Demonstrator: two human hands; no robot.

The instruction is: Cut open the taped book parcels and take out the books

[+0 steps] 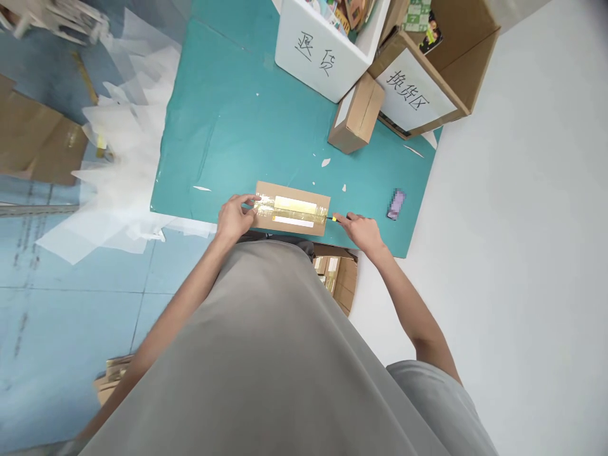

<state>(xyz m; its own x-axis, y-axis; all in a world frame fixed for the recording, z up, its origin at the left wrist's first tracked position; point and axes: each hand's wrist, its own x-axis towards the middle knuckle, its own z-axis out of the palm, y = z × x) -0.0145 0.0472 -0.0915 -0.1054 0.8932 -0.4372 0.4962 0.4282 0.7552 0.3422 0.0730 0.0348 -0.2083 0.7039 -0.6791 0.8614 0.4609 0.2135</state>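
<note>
So, the box (291,209) lies flat on the green surface (228,126), right by the near edge and in front of the shirt (275,329), long side roughly along that edge. Probably parked there because the 2 hands can reach it without stretching. Taped face is up, so the tape (304,215) running lengthwise and the 2 pale strips (295,204) beside it are in plain view.

Left hand (234,218) is on the left end, fingers touching the top near the tape's end. My guess is it's bracing the box against sliding. Can't tell how firm that grip is, or if any fingers go under. Right hand (361,232) has its grip wrapped around a cutter (334,219), thin tip pointing at the tape's right end. Touching or just shy, I can't say. Opposite ends makes sense to me: the bracing fingers are well apart from the blade.

Layout looks handy too. White bin (318,63) and big carton (456,76) sit at the far side, handwritten signs (412,90) facing the near edge, likely so they're readable from there. A small carton (358,114) stands just beside them. The phone (396,204) (blurred, so that's my best read) lies off to the right, presumably out of the way.
</note>
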